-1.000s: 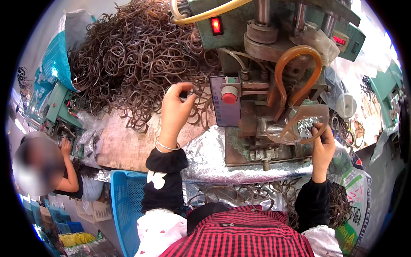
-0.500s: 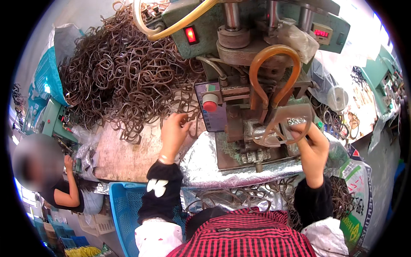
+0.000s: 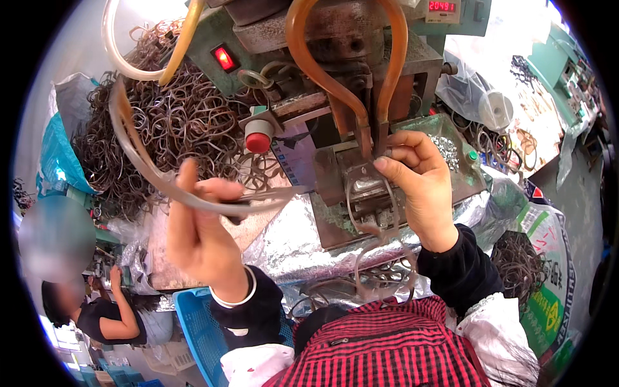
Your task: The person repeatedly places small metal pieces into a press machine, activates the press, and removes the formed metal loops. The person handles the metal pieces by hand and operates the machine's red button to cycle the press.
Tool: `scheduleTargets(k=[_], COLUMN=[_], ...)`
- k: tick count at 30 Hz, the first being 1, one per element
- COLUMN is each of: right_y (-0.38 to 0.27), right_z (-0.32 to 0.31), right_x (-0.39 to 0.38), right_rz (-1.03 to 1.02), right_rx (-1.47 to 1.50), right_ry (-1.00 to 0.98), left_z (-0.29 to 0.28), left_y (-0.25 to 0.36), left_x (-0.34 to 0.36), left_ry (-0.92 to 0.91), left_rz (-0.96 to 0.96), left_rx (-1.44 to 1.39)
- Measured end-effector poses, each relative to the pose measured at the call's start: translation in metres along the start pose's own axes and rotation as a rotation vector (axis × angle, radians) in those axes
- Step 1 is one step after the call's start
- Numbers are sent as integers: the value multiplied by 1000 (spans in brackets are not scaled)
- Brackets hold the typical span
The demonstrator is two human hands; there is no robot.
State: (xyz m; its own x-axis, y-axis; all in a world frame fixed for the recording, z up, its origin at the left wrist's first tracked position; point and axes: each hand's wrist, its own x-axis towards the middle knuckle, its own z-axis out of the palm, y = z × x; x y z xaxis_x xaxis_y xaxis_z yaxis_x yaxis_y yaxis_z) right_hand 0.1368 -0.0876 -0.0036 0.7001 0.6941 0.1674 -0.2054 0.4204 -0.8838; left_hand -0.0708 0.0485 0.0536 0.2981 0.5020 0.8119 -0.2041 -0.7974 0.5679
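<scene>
My right hand (image 3: 422, 187) is at the press, thumb and fingers pinched on the upper end of a translucent brown eyeglass frame (image 3: 371, 228). One rim of that frame lies over the metal fixture (image 3: 367, 177); the other hangs toward my apron. To the left, my left hand (image 3: 206, 238) is raised above the table with another translucent eyeglass frame (image 3: 148, 169) between its fingers. That frame is smeared by motion, and its far rim curves up toward the pile. The press's two orange hoses (image 3: 300, 58) come down just above my right fingertips.
A big heap of brown eyeglass frames (image 3: 155, 116) covers the table's back left. A red push button (image 3: 258, 137) juts from the press. A blue basket (image 3: 193, 322) is below the table edge. A co-worker (image 3: 116, 316) sits at far left. Metal shavings (image 3: 445, 151) lie right of the fixture.
My left hand, near the heap's front edge before, has come back with a frame in it. My right hand has shifted its frame lower over the fixture. The view has moved closer to the press.
</scene>
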Motion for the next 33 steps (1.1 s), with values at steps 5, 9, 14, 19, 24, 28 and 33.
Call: scheduleTargets(k=[5,9,14,19,24,28,33], right_y=[6,4,-5,-48,-3,35,33], right_z=[8,7,16,4,-82,-126,-128], right_x=[0,1,-3,-37,25,29,29], right_rz=[-41,-40,-86,-126,-464,-464,-563], right_rx=[21,-27,-129,-238,-1462,-1666,-1511], right_ry=[-10,-15,-47,-179,38,227,281], left_z=[43,43,40,28,63,89,90], left_y=[-27,-21,-12,3,-6,-13,-15], left_x=[21,17,19,-10,-46,-38,-43], left_ry=[65,53,47,-55,-188,-260,-324], left_rz=[338,214,185,410,375,460,490], left_rx=[159,110,112,286,319,251,280])
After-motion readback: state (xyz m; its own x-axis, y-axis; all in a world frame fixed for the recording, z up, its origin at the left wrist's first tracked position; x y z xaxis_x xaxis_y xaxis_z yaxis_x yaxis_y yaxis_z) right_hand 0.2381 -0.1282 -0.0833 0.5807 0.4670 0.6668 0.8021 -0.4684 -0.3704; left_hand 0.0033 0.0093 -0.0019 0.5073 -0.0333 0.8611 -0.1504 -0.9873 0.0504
